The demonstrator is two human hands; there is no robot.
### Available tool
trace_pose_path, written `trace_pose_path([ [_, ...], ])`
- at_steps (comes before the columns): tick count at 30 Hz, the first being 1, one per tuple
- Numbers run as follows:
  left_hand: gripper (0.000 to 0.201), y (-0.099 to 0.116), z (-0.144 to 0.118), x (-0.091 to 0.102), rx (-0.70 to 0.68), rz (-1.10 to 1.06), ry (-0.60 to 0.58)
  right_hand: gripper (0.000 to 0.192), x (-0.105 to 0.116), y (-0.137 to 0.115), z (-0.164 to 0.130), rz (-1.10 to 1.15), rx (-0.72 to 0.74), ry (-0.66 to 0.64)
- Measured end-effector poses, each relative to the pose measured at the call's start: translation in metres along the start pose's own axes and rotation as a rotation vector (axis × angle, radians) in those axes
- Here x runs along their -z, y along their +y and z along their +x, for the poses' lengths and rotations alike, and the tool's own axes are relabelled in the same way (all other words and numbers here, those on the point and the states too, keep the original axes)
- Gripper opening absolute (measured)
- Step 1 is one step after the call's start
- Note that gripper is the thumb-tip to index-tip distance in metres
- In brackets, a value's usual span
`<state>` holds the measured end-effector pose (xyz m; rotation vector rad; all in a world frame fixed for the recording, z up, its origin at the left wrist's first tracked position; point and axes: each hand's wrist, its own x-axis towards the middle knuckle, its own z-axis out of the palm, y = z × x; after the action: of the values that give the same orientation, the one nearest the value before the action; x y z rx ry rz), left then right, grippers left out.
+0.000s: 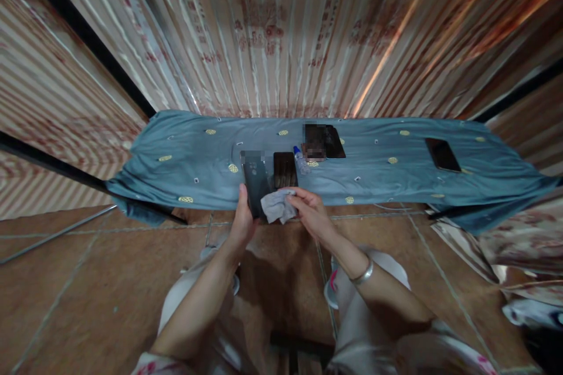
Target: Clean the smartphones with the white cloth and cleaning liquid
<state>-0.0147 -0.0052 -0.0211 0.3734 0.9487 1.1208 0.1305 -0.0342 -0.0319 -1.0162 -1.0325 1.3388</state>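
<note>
My left hand (241, 218) grips a dark phone (255, 179) by its lower left side, thumb along the edge, tilted above the near edge of the cloth-covered table. A crumpled pale grey cloth (278, 206) is pinched in my right hand (311, 212), against or just in front of the phone's lower right part; whether it touches is hard to tell. Just right of the held phone lies a dark, shiny flat rectangle (285, 169). Beside that is a small clear bottle (301, 161) with a blue cap.
Further back on the blue patterned tablecloth (206, 155) lies a dark flat object (335, 142), partly pixelated. Another dark phone (443, 154) rests toward the right end. Striped curtains (264, 41) hang behind, with black poles (88, 35) at the sides. Tiled floor (281, 258) shows below.
</note>
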Motion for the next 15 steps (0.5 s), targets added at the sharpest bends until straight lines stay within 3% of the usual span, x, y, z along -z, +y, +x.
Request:
trace_pose_path([
  [3,0.056,0.009,0.0,0.001,-0.044,-0.025,0.034,0.031,0.009,0.004,0.007,0.065,-0.041,0.034],
  [9,0.055,0.023,0.002,0.012,-0.109,-0.026,0.025,0.038,0.021,0.034,0.018,-0.064,-0.053,0.063],
  [15,0.057,0.029,0.005,0.028,-0.162,-0.057,-0.013,0.043,0.015,0.07,0.03,-0.224,-0.027,0.045],
])
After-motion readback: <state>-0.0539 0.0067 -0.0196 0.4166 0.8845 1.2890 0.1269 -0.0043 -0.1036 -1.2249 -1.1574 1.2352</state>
